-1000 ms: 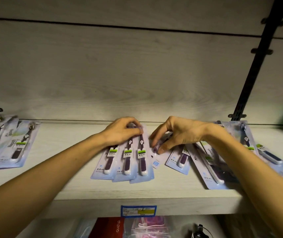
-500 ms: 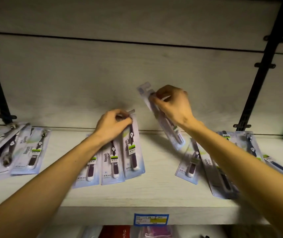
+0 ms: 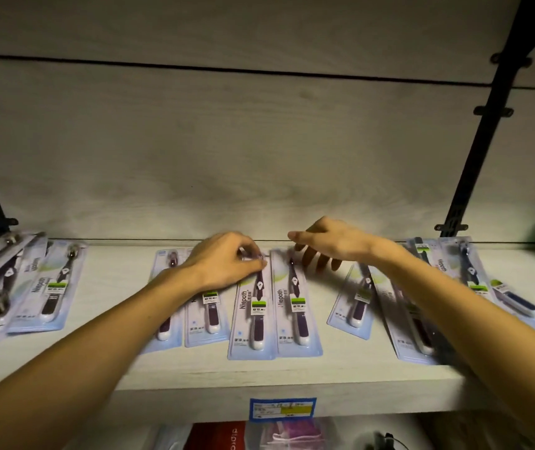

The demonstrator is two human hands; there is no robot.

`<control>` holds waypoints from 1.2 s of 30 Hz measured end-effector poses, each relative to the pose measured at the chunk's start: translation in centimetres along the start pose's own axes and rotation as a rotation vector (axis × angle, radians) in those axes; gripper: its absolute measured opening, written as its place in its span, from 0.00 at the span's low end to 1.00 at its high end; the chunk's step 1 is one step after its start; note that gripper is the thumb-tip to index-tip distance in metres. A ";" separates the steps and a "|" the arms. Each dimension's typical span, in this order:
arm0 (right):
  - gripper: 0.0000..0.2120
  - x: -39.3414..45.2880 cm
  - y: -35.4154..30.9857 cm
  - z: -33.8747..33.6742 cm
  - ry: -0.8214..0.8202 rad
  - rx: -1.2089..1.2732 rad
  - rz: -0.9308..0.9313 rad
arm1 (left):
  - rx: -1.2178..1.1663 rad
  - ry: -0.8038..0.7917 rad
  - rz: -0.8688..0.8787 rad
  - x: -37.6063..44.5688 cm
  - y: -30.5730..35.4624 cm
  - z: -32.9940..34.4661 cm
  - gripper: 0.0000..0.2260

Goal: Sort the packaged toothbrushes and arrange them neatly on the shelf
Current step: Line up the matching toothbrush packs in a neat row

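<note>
Several blue-carded toothbrush packs lie flat on the pale wooden shelf [image 3: 113, 323]. A side-by-side row sits in the middle: one pack half under my left forearm [image 3: 166, 306], a second [image 3: 208, 319], a third [image 3: 253, 323] and a fourth [image 3: 297, 311]. My left hand [image 3: 227, 263] pinches the top edge of the third pack. My right hand [image 3: 327, 246] hovers just above the top of the fourth pack, fingers spread, holding nothing. A loose pack [image 3: 355, 303] lies slanted to the right of the row.
Overlapping packs lie under my right forearm [image 3: 413, 323] and at the far right [image 3: 469, 271]; another untidy pile sits far left [image 3: 45, 287]. Black brackets [image 3: 480, 141] rise at both sides. A blue price label [image 3: 282, 409] marks the shelf edge; packaged goods [image 3: 217, 436] sit below.
My right hand brought the lifted pack down, laid it flat as the fourth in the row and let go. My left hand stayed on the row's top edge.
</note>
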State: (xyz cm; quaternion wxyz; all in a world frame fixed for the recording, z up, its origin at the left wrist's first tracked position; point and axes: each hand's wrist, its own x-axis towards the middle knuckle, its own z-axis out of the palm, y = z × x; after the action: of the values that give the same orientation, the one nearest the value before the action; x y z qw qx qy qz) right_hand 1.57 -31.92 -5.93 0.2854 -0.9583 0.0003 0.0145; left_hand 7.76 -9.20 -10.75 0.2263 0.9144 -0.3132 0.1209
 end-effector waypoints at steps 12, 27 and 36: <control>0.12 -7.1 7.0 -2.5 0.151 -0.488 -0.023 | 0.058 0.125 0.071 0.3 2.2 0.5 0.15; 0.17 -5.1 4.4 0.6 -0.038 -0.658 -0.046 | -0.057 0.220 -0.044 1.0 1.0 -2.6 0.09; 0.23 -4.7 2.9 1.8 0.040 -0.213 -0.228 | 0.114 -0.115 0.044 1.3 2.5 0.7 0.14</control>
State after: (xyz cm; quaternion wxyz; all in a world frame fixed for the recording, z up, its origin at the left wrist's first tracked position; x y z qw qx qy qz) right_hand -3.21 -33.46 -8.87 0.1821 -0.9770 -0.1044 -0.0369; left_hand 7.24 -11.97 -10.09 0.1529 0.9241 -0.3383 0.0906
